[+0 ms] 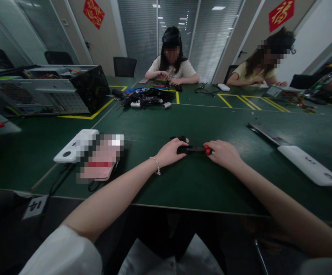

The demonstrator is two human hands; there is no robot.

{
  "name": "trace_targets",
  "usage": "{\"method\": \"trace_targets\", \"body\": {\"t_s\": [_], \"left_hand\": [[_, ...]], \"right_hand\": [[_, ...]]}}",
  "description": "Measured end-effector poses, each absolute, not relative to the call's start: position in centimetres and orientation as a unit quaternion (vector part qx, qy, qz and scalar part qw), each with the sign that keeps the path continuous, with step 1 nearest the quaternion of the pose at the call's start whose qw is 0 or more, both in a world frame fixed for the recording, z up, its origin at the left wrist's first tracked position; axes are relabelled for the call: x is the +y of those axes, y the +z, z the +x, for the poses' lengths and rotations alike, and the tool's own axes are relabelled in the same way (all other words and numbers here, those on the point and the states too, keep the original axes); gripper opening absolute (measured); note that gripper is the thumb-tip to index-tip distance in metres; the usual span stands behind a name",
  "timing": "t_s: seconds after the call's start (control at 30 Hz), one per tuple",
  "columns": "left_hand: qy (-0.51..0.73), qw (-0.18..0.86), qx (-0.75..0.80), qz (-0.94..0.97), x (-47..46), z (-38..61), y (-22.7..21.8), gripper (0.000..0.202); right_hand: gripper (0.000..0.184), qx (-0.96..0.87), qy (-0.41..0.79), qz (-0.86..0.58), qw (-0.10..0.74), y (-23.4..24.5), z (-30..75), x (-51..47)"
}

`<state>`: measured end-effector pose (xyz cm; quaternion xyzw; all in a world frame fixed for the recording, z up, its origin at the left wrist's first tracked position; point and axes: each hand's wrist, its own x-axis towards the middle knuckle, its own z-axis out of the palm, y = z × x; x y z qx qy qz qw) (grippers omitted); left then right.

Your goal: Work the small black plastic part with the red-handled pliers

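My left hand [170, 152], with a bead bracelet at the wrist, is closed over a small black part [180, 139] on the green table [160, 126]. My right hand [224, 153] is wrapped round the red-and-black handle of a screwdriver [196, 150]. The tool lies level, its dark tip pointing left into the black part under my left fingers. Most of the part is hidden by my hand.
A white power bank [74, 146] and a blurred phone [99, 158] lie at left, a white box [310, 165] and flat device [269, 133] at right. An open computer case [45, 89] and a cable pile [145, 98] sit farther back. Two people work across the table; another hand at far left.
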<state>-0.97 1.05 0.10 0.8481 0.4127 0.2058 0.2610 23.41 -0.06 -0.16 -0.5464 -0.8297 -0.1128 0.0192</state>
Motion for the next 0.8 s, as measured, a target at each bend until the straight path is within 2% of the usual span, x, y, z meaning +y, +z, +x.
{"method": "trace_targets", "body": {"t_s": [0.3,0.8], "left_hand": [[0.211,0.247,0.409,0.853,0.94,-0.93,0.11,0.037],[0.201,0.266,0.416,0.846,0.76,-0.97,0.52,0.037]], "right_hand": [[0.037,-0.84,-0.163,-0.517,0.021,0.15,23.82,-0.11],[0.034,-0.835,-0.112,-0.538,0.016,0.13,23.49,-0.03]]}}
